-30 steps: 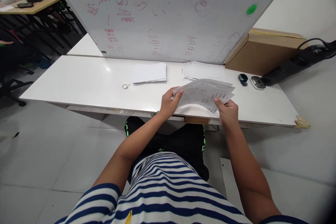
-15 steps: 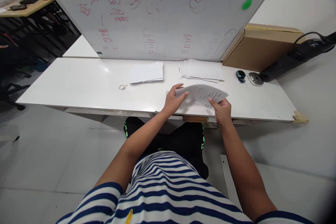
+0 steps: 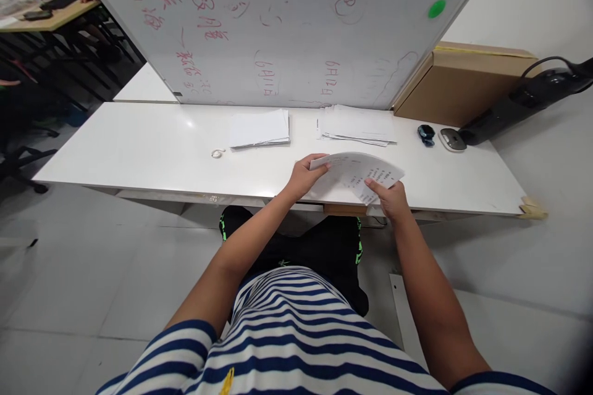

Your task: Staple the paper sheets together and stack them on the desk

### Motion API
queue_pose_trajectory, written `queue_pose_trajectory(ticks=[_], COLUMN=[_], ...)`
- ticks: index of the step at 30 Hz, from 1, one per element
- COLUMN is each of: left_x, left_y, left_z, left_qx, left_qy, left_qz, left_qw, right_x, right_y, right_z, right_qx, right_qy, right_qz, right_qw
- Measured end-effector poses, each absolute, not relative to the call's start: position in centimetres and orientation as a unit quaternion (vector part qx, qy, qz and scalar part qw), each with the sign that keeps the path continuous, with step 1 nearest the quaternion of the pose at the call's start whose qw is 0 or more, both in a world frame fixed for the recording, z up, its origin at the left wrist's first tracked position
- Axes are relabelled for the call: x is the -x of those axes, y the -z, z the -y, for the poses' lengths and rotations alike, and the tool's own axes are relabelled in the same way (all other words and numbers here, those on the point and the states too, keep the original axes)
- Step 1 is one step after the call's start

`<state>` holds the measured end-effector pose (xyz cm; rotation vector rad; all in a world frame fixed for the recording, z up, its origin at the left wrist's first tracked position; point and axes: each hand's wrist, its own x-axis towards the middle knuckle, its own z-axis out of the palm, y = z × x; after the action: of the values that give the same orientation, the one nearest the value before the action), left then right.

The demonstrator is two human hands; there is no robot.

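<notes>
White loop: small white loop w/ tail [image 3: 217, 153], L part of bench [image 3: 139, 142], near front edge, apart from everything.
L paper stack: L paper stack [image 3: 260, 128] flat, toward back edge, just L of bench middle; same spot as 1 s ago.
L hand: L hand [image 3: 306, 178] pinches L end of printed sheets [image 3: 356, 170], thumb on upper face, other fingers behind. Judgement: keep this pinch light so inner sheets can slide level. Vs 0.5 s ago: index was lifted off, now down by the sheet edge.
Printed sheets: held up over bench front edge, R of middle, bowed, printed face to wearer; count n/a. Judgement: ease the bow b4 evening edges, else corners crease. Vs 1 s ago: R ends were splayed w/ several corners showing, now look closer to one edge.
R paper stack: R paper stack [image 3: 359, 124] nr back edge, R of middle, lower sheets poking out unevenly; no change seen.
R hand: R hand [image 3: 393, 200] pinches lower R part of sheets, thumb on print, rest behind. Judgement: hold firm here as anchor. Vs 1 s ago: a bit closer to L hand.
Watch: smartwatch [image 3: 425, 134] twd back R corner, untouched.
</notes>
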<state>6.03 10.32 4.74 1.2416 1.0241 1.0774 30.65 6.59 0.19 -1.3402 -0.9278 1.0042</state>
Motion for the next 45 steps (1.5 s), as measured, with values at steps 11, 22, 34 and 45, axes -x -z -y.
queue_pose_trajectory(ticks=[11,22,34,45], left_x=[-6.1,-6.1,-5.3,-5.0], left_y=[-5.4,-5.3,-6.0,-6.8], left_z=[-10.0,-10.0,-9.9,-10.1], left_qx=[-0.534,-0.532,-0.572,-0.622], left_qy=[-0.437,-0.425,-0.400,-0.322], left_qz=[-0.417,-0.416,-0.416,-0.413], left_qw=[0.592,0.604,0.583,0.583], right_x=[-30.5,-30.4,-31.1,-31.1], right_y=[-2.3,-1.7,-1.6,-0.7], right_z=[-6.1,-6.7,-6.6,-6.0], right_qx=[0.564,0.518,0.518,0.551], right_qy=[-0.463,-0.493,-0.499,-0.484], right_qz=[0.428,0.424,0.430,0.454], right_qw=[0.533,0.556,0.546,0.505])
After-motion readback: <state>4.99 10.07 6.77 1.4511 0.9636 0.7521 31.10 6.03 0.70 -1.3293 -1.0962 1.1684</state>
